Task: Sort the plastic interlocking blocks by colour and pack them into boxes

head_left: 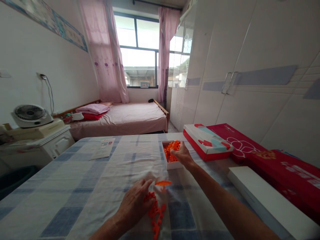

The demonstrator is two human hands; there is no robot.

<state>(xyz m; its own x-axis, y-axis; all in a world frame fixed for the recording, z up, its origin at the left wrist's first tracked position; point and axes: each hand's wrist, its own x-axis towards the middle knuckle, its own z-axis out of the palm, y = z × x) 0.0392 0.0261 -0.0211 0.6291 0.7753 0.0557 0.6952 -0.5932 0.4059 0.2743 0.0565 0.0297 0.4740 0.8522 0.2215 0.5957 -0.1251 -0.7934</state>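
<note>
Daylight from a blown-out window [147,33]; glare on glossy wardrobe [225,50]; stretched edges; dim corners

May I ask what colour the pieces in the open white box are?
The pieces are orange, as the head view shows.

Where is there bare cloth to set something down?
Free: tablecloth left of the left hand, toward the leaflet, and between the leaflet and the small white box. Crowded: the right side, under red boxes and a long white box, and beside the left hand, where orange pieces lie.
</note>
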